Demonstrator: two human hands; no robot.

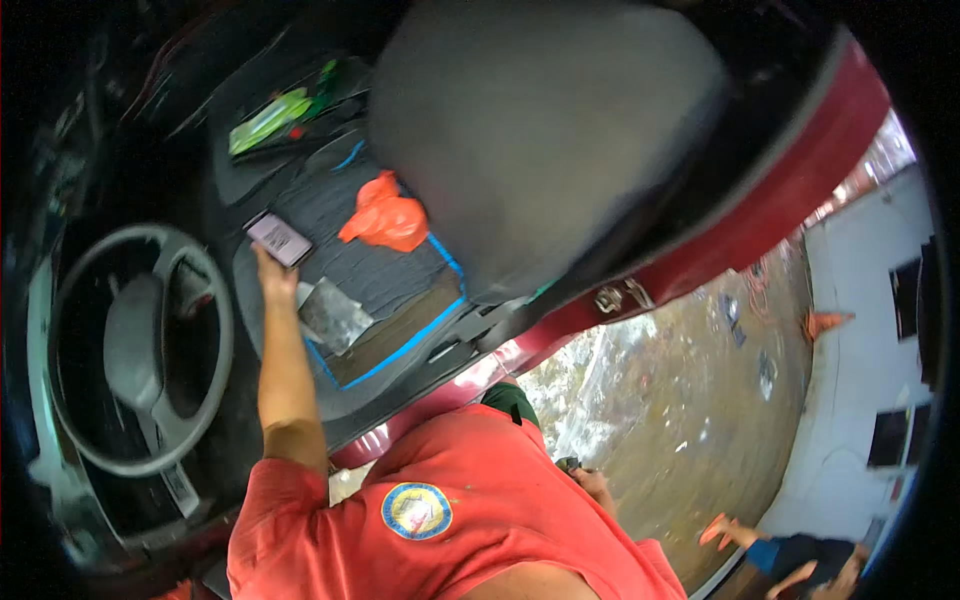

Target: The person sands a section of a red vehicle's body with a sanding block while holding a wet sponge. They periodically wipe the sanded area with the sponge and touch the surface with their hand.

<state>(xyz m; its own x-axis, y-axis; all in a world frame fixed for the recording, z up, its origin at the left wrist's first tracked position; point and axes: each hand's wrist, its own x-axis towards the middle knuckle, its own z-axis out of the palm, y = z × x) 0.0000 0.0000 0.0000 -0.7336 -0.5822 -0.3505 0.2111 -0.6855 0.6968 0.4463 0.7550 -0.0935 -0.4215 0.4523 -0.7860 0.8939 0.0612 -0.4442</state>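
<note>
My left hand [275, 275], reaching over the grey seat [392, 345], grips a phone [283, 240] with a light screen. Just below it lies a silvery grey sheet or pouch [338, 317]. An orange-red plastic bag [390, 220] rests on dark cloth on the seat, which has blue edging. A green packet [270, 120] lies farther back. My right hand [590, 483] is down at my side beside my red shirt, closed around a small dark object that I cannot make out.
A steering wheel [215, 370] stands at left, the seat backrest [540, 140] at top. The red door frame [760, 200] borders a stained floor [690, 410]. At right are a white wall [840, 360], an orange cone [820, 323] and another person [800, 560] at bottom right.
</note>
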